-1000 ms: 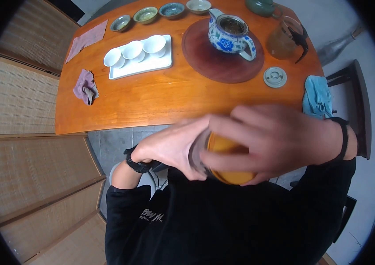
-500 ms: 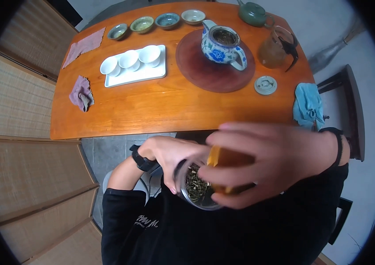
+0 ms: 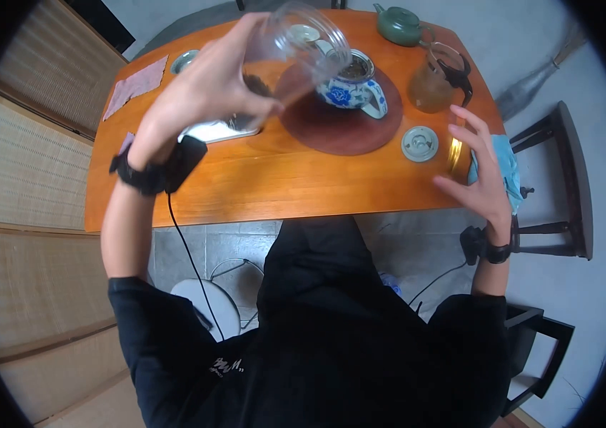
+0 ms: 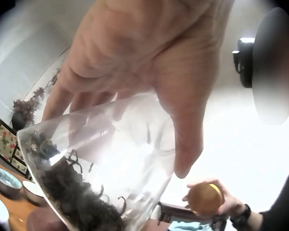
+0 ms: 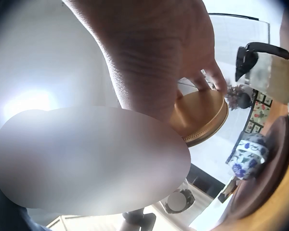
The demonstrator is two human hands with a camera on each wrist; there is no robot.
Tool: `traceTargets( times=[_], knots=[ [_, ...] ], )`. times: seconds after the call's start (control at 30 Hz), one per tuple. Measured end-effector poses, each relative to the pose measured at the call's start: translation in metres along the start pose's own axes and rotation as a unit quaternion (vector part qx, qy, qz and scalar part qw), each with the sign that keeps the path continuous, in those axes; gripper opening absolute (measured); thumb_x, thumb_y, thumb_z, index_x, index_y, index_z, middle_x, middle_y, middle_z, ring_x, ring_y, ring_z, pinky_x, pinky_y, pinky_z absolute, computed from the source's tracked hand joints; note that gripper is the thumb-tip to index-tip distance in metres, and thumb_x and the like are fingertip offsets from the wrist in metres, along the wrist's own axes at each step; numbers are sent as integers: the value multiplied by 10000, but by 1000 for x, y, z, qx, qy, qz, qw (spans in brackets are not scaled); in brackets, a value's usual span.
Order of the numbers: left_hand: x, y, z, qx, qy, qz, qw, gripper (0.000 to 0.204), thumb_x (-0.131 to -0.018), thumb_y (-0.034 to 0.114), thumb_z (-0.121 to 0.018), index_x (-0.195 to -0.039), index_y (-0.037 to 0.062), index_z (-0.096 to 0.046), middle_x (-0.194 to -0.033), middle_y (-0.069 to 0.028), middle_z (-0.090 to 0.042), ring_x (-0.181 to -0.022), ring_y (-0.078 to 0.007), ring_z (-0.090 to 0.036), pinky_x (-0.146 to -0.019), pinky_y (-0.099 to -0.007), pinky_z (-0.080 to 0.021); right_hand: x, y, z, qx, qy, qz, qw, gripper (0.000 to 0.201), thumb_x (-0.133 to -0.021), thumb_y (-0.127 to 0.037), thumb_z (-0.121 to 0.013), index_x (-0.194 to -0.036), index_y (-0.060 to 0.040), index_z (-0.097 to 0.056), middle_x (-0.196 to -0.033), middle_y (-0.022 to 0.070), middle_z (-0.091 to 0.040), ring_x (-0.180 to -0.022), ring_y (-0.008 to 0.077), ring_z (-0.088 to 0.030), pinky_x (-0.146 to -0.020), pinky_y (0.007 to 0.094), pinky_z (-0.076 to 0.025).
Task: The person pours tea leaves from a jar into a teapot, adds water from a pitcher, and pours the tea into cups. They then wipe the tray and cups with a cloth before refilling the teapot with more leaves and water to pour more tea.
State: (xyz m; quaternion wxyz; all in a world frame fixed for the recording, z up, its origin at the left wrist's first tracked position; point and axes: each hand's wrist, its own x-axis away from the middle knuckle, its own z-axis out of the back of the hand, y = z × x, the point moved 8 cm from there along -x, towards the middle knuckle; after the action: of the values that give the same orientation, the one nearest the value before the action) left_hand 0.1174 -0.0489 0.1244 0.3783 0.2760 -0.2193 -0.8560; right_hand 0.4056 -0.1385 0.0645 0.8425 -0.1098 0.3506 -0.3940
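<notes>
My left hand [image 3: 206, 89] grips a clear jar [image 3: 310, 43], tilted above the table beside the blue-and-white teapot [image 3: 349, 89]. Dark dried leaves [image 4: 77, 197] lie along the jar's lower side in the left wrist view. The teapot stands uncovered on a round dark red mat [image 3: 339, 143]. Over the table's right side, my right hand [image 3: 481, 167] holds a golden lid [image 5: 202, 115] by its rim, near the teapot's pale lid [image 3: 419, 144] lying on the table.
A glass pitcher [image 3: 431, 85] with a dark handle and a green teapot [image 3: 399, 26] stand at the back right. A blue cloth [image 3: 506, 171] hangs at the right edge. The left arm partly covers a white tray [image 3: 221, 131]. A pink cloth [image 3: 135, 85] lies at the left.
The hands have moved apart. The left hand has lifted and tilted the jar up and away from the body toward the teapot; the right has carried the golden lid off to the right.
</notes>
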Motion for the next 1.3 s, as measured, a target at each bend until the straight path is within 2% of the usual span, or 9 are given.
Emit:
traceTargets(
  times=[0.1,0.13,0.2,0.43,0.53,0.63,0.77,0.9,1.3],
  knots=[
    [-25,15,1,-47,-69,70,994,684,-738,126,-763,-1304,-33,-414,-1002,-124,-651,-891,-252,-656,-825,-302,-526,12,17,-2,4,13,-42,999,705,-634,-22,-803,-1278,-100,-526,-1408,146,-412,-1285,335,-433,-1057,427,-371],
    [-37,0,-1,-73,-98,87,989,773,-696,170,-802,-1320,-32,-393,-1041,-135,-640,-933,-266,-646,-855,-317,-518,16,21,-4,1,15,-54,998,706,-633,-23,-803,-1278,-98,-527,-1407,146,-413,-1285,336,-432,-1060,427,-367],
    [-65,-54,-8,-162,-40,-48,985,916,-569,166,-837,-1347,25,-376,-1170,-239,-597,-1110,-366,-585,-919,-417,-484,25,26,-8,-10,18,-64,998,705,-635,-31,-802,-1280,-94,-526,-1404,149,-416,-1290,337,-428,-1061,425,-363],
    [-83,-67,-6,-156,-78,17,985,926,-565,101,-819,-1370,62,-364,-1203,-203,-585,-1165,-363,-543,-978,-418,-447,48,35,-22,-71,6,-88,994,666,-657,-104,-799,-1266,-83,-530,-1395,169,-420,-1299,352,-419,-1065,425,-352],
    [-86,-69,-22,-180,-90,-27,979,892,-553,125,-831,-1323,43,-387,-1147,-218,-600,-1104,-393,-567,-947,-427,-466,50,38,-26,-69,10,-88,994,659,-662,-134,-803,-1260,-77,-531,-1397,171,-415,-1301,354,-418,-1061,422,-356],
    [-89,-68,-28,-170,-114,32,978,879,-571,63,-814,-1340,54,-388,-1210,-203,-582,-1174,-367,-534,-984,-410,-443,50,34,-26,-80,7,-91,993,650,-666,-139,-803,-1255,-75,-535,-1397,171,-416,-1295,353,-423,-1056,420,-363],
    [-93,-65,-28,-186,-86,2,979,882,-572,54,-818,-1341,59,-386,-1236,-200,-565,-1207,-368,-505,-1018,-416,-424,51,26,-39,-117,-14,-82,990,639,-667,-146,-806,-1244,-74,-541,-1398,169,-415,-1283,352,-433,-1051,418,-371],
    [-94,-70,-29,-174,-112,45,977,891,-581,40,-817,-1352,80,-372,-1267,-187,-549,-1216,-389,-485,-1024,-426,-420,52,26,-45,-120,-23,-88,989,658,-662,-154,-814,-1252,-77,-534,-1402,163,-410,-1276,354,-439,-1059,423,-367],
    [-92,-82,-35,-220,-94,25,971,898,-578,29,-813,-1358,90,-373,-1257,-201,-522,-1195,-412,-480,-1012,-444,-431,37,22,-38,-124,-6,-70,990,672,-663,-131,-807,-1271,-84,-524,-1399,157,-406,-1283,356,-434,-1064,430,-364]
  ],
)
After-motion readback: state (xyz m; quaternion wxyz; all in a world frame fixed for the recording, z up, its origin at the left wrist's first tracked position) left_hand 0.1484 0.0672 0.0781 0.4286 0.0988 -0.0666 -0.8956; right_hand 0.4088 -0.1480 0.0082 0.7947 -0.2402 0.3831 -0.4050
